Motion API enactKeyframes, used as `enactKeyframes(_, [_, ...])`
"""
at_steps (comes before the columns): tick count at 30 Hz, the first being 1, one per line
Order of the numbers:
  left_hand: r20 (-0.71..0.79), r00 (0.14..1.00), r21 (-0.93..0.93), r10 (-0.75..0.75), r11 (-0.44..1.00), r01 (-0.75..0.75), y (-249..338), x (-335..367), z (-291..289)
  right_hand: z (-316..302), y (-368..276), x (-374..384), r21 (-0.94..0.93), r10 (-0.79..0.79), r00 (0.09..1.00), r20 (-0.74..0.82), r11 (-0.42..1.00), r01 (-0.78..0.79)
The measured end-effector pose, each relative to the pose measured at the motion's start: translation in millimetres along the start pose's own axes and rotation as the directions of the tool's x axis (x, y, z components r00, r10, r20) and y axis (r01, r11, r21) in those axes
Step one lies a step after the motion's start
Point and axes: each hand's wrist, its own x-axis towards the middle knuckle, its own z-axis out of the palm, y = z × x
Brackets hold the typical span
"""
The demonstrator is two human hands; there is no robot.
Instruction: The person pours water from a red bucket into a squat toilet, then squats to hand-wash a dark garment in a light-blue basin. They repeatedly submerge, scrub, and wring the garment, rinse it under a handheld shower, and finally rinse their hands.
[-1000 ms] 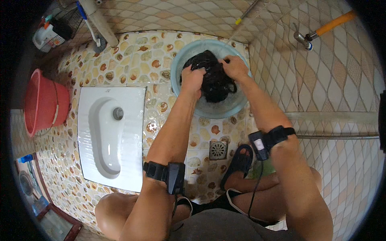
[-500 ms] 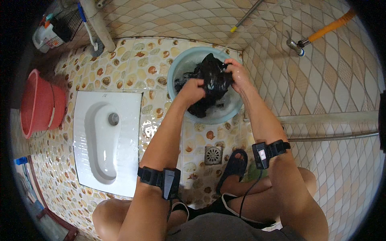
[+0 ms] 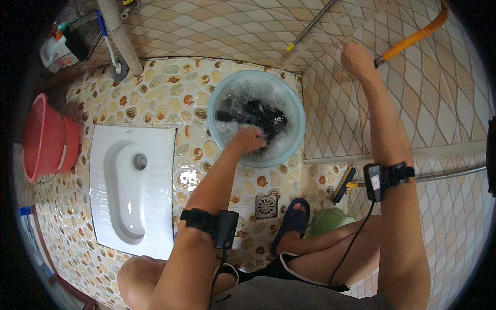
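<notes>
A light blue basin [image 3: 212,120] on the tiled floor holds foamy water and a dark, soaked piece of clothing [image 3: 263,116]. My left hand [image 3: 249,139] is at the basin's near side, its fingers curled at the cloth's lower edge; the fingertips are partly hidden by the water. Up at the right wall, my right hand [image 3: 357,58] is closed around the water tap, which it almost wholly covers. An orange hose [image 3: 413,41] runs from beside that hand up along the wall. Black straps with small boxes sit on both forearms.
A white squat toilet [image 3: 160,191] lies left of the basin, with a red bucket [image 3: 61,139] farther left. A floor drain [image 3: 266,206], a floor brush [image 3: 344,184] and a green rounded thing [image 3: 330,222] are near my slippered foot. A toilet brush [image 3: 109,46] leans by a pipe.
My right hand has left the black clothing and moved up and right to the tap. The clothing has dropped into the water, which looks foamier. My left hand has gone lower in the basin.
</notes>
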Motion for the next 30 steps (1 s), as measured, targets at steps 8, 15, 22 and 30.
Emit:
enactKeyframes(8, [-0.627, 0.744, -0.034, -0.232, 0.962, 0.271, 14, -18, -19, -42, 6, -9, -0.162, -0.090, 0.992, -0.083, 0.984, 0.076])
enactKeyframes(15, [-0.583, 0.810, 0.207, -0.068, 0.951, 0.228, 17, -20, -30, -75, -22, -25, -0.192, -0.141, 0.990, -0.017, 0.972, 0.135])
enactKeyframes(22, [-0.123, 0.956, 0.224, -0.267, 0.931, 0.288, 22, -20, -35, 86, -148, -75, 0.331, -0.234, 0.845, 0.480, 0.941, 0.073])
enactKeyframes(30, [-0.388, 0.806, -0.688, -0.448, 0.723, 0.071, -1, 8, -49, 118, -172, -106, 0.774, -0.364, 0.683, 0.633, 0.267, -0.574])
